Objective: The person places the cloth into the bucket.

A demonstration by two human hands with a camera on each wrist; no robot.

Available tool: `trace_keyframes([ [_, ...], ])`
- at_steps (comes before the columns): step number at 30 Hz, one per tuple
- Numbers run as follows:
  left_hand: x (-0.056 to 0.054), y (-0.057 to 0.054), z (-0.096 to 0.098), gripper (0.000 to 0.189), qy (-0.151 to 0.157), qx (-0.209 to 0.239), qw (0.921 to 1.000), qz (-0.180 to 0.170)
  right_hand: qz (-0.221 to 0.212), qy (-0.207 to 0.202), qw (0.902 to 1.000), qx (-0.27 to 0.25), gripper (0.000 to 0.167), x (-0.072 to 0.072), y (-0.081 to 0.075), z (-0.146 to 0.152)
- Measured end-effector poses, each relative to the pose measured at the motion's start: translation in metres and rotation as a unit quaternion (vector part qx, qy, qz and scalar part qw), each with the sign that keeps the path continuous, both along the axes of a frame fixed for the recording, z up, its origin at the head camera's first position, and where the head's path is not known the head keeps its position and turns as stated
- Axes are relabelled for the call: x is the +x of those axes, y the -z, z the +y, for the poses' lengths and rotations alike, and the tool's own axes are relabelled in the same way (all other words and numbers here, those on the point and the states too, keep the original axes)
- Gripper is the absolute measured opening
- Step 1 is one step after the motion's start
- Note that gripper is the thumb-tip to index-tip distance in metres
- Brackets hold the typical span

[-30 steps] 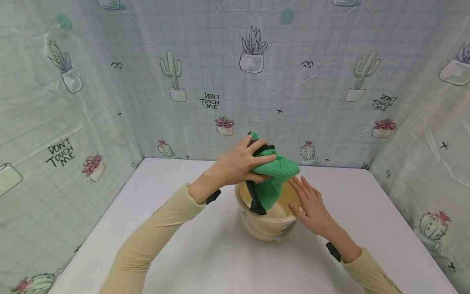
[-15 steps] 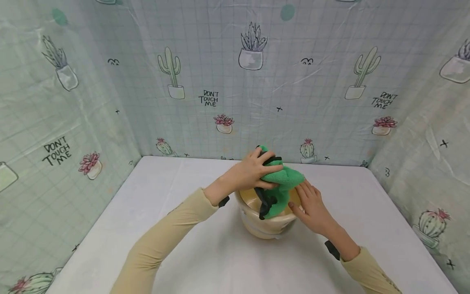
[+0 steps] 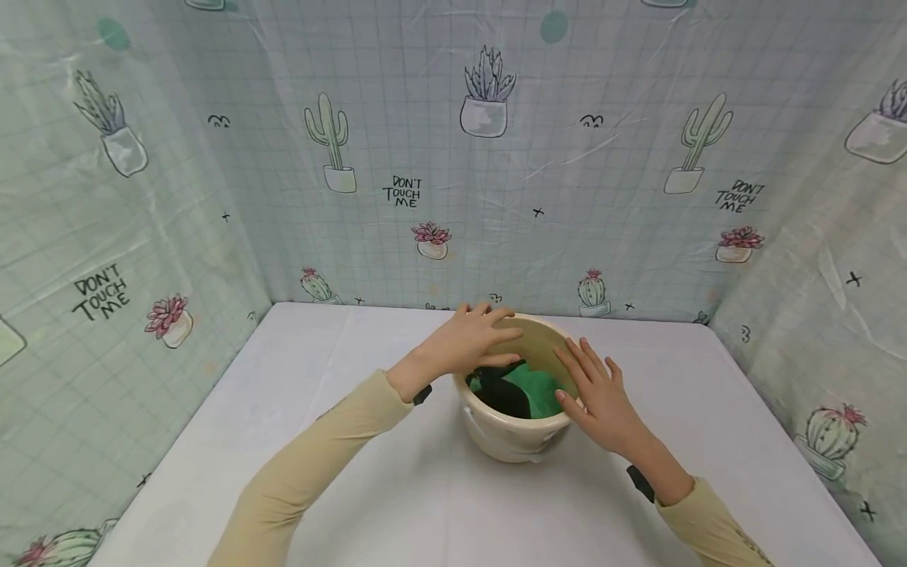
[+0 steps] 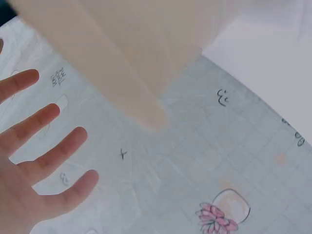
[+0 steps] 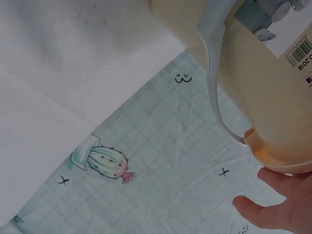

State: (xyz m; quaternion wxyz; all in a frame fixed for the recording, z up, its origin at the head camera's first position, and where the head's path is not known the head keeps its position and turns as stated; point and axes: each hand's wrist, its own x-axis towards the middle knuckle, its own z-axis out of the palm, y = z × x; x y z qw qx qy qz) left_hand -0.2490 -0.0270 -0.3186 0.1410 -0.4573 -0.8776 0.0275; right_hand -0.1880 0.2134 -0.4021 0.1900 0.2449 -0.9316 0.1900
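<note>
A cream plastic bucket (image 3: 513, 439) stands upright on the table, and its wall fills much of the right wrist view. Inside it lies a fuzzy green cloth (image 3: 542, 386) with black parts, its lower side hidden by the wall. My left hand (image 3: 471, 340) hovers over the bucket's left rim with fingers spread and holds nothing; the left wrist view also has the spread fingers (image 4: 53, 156) beside the blurred bucket wall. At the right rim, my right hand (image 3: 602, 402) rests with straight fingers. The right wrist view has its fingertips (image 5: 270, 178) at the rim.
The bucket has a pale carrying handle (image 5: 212, 73) hanging at its side and a printed label (image 5: 292, 48). Around the white table (image 3: 383, 504) hangs a cactus-print curtain (image 3: 397, 102) at the back and both sides.
My left hand has let go of the green cloth, which has dropped from above the rim down into the bucket. The left fingers are now spread; the right hand stays at the rim.
</note>
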Motion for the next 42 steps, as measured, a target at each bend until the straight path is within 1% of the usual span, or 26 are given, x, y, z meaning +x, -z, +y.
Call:
trace_keyframes([
  [2, 0.0, -0.001, -0.003, 0.038, 0.0, 0.01, 0.9998, 0.015, 0.002, 0.004, 1.0, 0.007, 0.057, 0.0, 0.0, 0.0],
  [4, 0.001, -0.002, -0.007, 0.037, 0.001, 0.02, 0.9997, 0.014, 0.003, 0.006, 0.9999, 0.011, 0.056, 0.0, -0.001, -0.001],
  [8, 0.004, -0.003, -0.013, 0.035, 0.001, 0.027, 0.9996, 0.013, 0.009, 0.004, 0.9999, 0.014, 0.055, 0.0, -0.001, -0.001],
  [12, 0.008, -0.002, -0.021, 0.033, 0.007, 0.043, 0.9989, 0.016, 0.013, 0.005, 0.9998, 0.013, 0.054, 0.0, -0.001, -0.001],
  [14, 0.011, 0.001, -0.026, 0.032, 0.01, 0.057, 0.9982, 0.017, 0.014, 0.023, 0.9994, 0.023, 0.053, 0.003, -0.002, -0.001],
  [18, 0.02, 0.009, -0.036, 0.029, 0.011, 0.084, 0.9959, 0.031, 0.016, 0.069, 0.9966, 0.042, 0.052, 0.011, -0.002, 0.004],
  [21, 0.03, 0.014, -0.046, 0.029, -0.002, 0.093, 0.9952, 0.033, 0.018, 0.086, 0.9947, 0.052, 0.051, 0.016, -0.002, 0.01],
  [24, 0.04, 0.019, -0.056, 0.031, -0.017, 0.102, 0.9945, 0.02, 0.018, 0.095, 0.9938, 0.055, 0.051, 0.021, 0.0, 0.015],
  [28, 0.049, 0.025, -0.072, 0.031, -0.036, 0.117, 0.9923, 0.019, 0.01, 0.107, 0.9925, 0.059, 0.052, 0.027, 0.002, 0.022],
  [36, 0.061, 0.045, -0.11, 0.03, -0.093, 0.14, 0.985, 0.037, -0.006, 0.122, 0.9896, 0.075, 0.052, 0.036, 0.011, 0.04],
  [39, 0.064, 0.052, -0.122, 0.031, -0.111, 0.152, 0.9814, 0.038, -0.008, 0.127, 0.9883, 0.084, 0.051, 0.038, 0.015, 0.049],
  [42, 0.066, 0.057, -0.133, 0.035, -0.132, 0.165, 0.977, 0.028, -0.01, 0.134, 0.9871, 0.086, 0.051, 0.038, 0.019, 0.058],
])
